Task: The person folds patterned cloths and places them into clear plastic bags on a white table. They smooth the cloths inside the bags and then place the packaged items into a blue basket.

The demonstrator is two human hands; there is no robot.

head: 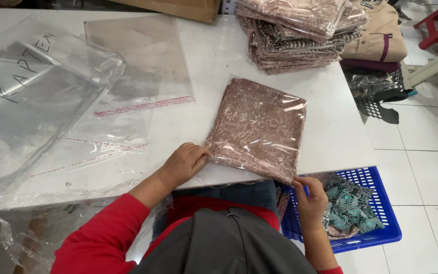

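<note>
While the bagged cloth (257,127) overhangs the table (325,137) edge, right grip (307,195) pinches its corner, left grip (184,161) closed against its side; basket (376,231) below holds fabric (348,205).

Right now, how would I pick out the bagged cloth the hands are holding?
On the white table, look at the near edge above the blue basket. The brown patterned packet lies alone there, pinched by both hands, unlike the stacked packets at the far edge.

Brown patterned bagged cloth (257,127); blue basket (376,233); white table (214,56).
</note>
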